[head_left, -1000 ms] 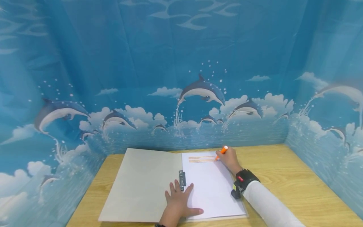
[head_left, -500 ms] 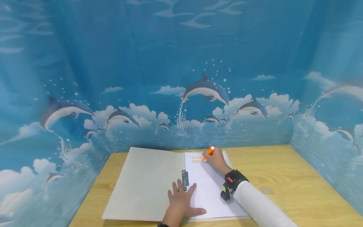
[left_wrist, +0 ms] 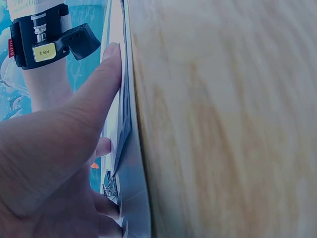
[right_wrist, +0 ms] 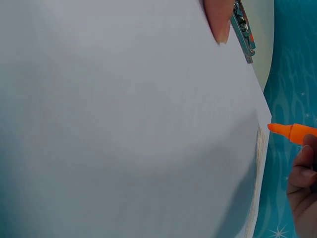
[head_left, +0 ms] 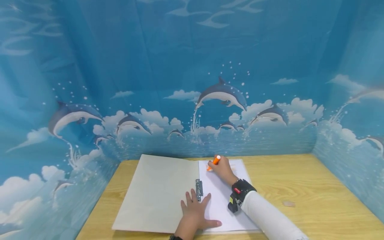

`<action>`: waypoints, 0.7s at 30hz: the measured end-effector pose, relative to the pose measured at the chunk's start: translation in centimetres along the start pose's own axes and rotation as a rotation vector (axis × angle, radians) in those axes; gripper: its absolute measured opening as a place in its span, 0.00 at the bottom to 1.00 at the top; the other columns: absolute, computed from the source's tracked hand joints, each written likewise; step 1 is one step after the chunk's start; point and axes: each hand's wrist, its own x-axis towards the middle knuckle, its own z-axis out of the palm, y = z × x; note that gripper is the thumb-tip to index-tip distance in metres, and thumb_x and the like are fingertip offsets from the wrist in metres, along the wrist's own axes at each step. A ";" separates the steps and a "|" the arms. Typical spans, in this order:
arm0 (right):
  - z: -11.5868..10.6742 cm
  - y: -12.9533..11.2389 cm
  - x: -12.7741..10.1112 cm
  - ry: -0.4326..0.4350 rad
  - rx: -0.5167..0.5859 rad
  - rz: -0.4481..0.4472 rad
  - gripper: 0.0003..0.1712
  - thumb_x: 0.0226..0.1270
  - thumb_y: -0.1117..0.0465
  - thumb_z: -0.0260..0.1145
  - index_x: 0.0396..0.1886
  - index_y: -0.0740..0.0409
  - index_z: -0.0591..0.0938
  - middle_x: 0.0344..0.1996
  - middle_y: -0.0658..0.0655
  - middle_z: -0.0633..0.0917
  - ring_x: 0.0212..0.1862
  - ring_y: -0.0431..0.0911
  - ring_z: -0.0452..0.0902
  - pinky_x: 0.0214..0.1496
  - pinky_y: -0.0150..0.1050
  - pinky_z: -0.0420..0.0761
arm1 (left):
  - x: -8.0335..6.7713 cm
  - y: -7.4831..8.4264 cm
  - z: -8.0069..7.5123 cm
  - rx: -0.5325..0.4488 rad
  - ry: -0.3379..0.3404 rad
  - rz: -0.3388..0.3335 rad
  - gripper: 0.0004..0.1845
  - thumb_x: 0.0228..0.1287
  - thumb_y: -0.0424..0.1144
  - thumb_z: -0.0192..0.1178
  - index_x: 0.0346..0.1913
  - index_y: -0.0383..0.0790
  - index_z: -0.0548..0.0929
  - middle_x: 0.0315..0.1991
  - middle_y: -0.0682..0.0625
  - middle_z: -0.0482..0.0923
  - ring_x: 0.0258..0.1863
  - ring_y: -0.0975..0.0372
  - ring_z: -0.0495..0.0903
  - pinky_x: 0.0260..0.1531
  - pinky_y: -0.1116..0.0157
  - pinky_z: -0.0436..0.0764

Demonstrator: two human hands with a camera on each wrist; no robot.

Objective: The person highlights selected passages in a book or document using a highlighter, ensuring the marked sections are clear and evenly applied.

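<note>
An orange highlighter [head_left: 214, 162] is pinched in my right hand [head_left: 224, 171], its tip down by the upper left part of the white paper [head_left: 228, 208]. Orange lines [head_left: 233, 165] run across the top of that sheet, partly covered by the hand. With fingers spread, my left hand [head_left: 193, 213] rests over the paper's lower left edge and the folder's fold. A metal clip [head_left: 198, 188] sits just beyond its fingertips. In the left wrist view, the left thumb [left_wrist: 111, 59] lies along the paper. The right wrist view shows the highlighter tip [right_wrist: 272, 127] near the sheet's edge.
The pale folder cover [head_left: 159, 196] lies spread to the left on a wood-grain table [head_left: 285, 180]. A small pale patch [head_left: 289, 203] is on the table at the right. Behind stands a blue dolphin-print backdrop [head_left: 168, 66].
My right hand has moved left across the top of the paper with the highlighter, from the right end of the lines. The left hand stays on the folder. The head view has shifted slightly.
</note>
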 end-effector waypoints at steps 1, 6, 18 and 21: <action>0.1 0.0 0.0 -0.002 0.001 0.000 0.20 0.60 0.67 0.68 0.17 0.52 0.68 0.12 0.46 0.67 0.17 0.39 0.62 0.21 0.30 0.64 | -0.1 0.0 -0.1 0.002 -0.001 0.003 0.58 0.36 0.80 0.68 0.74 0.60 0.70 0.77 0.29 0.53 0.76 0.31 0.49 0.68 0.29 0.57; 0.4 0.0 0.0 0.004 -0.019 -0.010 0.19 0.60 0.68 0.69 0.16 0.53 0.69 0.12 0.46 0.68 0.17 0.39 0.64 0.21 0.30 0.65 | -0.8 0.3 -0.9 0.020 -0.007 0.012 0.56 0.39 0.79 0.69 0.75 0.59 0.70 0.77 0.28 0.53 0.76 0.30 0.49 0.68 0.30 0.57; 0.5 -0.3 -0.2 0.000 -0.024 0.004 0.19 0.59 0.68 0.69 0.17 0.54 0.69 0.12 0.47 0.69 0.17 0.39 0.64 0.21 0.30 0.66 | -1.4 0.4 -1.5 0.019 -0.003 0.017 0.55 0.41 0.78 0.69 0.74 0.58 0.70 0.77 0.29 0.54 0.76 0.31 0.49 0.68 0.30 0.57; 0.6 -0.2 -0.2 -0.006 -0.028 0.008 0.18 0.60 0.68 0.69 0.18 0.54 0.70 0.13 0.47 0.69 0.17 0.39 0.65 0.21 0.29 0.66 | -1.4 0.4 -1.6 0.014 -0.004 0.016 0.55 0.41 0.77 0.69 0.74 0.58 0.70 0.77 0.29 0.54 0.76 0.31 0.49 0.68 0.30 0.57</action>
